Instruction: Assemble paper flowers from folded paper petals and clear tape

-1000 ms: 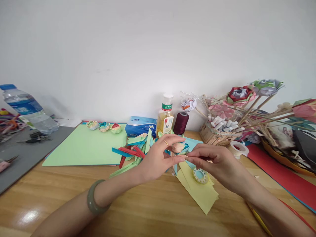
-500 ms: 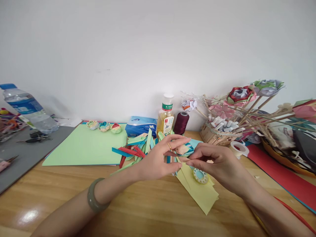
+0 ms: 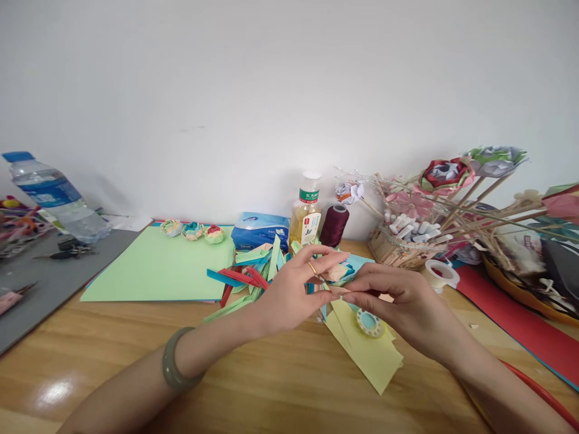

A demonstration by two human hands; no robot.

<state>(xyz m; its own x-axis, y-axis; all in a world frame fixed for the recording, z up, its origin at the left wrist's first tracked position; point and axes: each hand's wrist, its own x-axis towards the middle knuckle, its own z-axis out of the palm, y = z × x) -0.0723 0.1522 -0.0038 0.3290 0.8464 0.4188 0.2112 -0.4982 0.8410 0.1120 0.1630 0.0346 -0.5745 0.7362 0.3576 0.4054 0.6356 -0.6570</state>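
A peach paper strip [image 3: 340, 290] is pinched at its right end between the thumb and fingers of my right hand [image 3: 398, 295]. From the other side, the thumb and fingers of my left hand [image 3: 294, 289] close on the same strip, their tips almost meeting those of the right. Just behind the fingertips shows a small peach-and-blue folded paper piece [image 3: 337, 274], partly covered by my fingers; whether it is held or resting there I cannot tell. Below the hands, a round pale ring-shaped item [image 3: 370, 323] lies on yellow paper sheets [image 3: 368, 355].
Coloured paper strips [image 3: 246, 274] are heaped left of my hands. Three small paper flowers [image 3: 192, 230] sit on green sheets [image 3: 158, 271]. Behind stand a tissue pack [image 3: 261, 230], a drink bottle [image 3: 307, 208] and a thread spool [image 3: 335, 226]. A flower basket [image 3: 400, 247] and tape roll [image 3: 441, 274] are right.
My left thumb has moved up and right, closing on the paper strip near my right fingertips. The right hand keeps its pinch. The whole view has shifted slightly.
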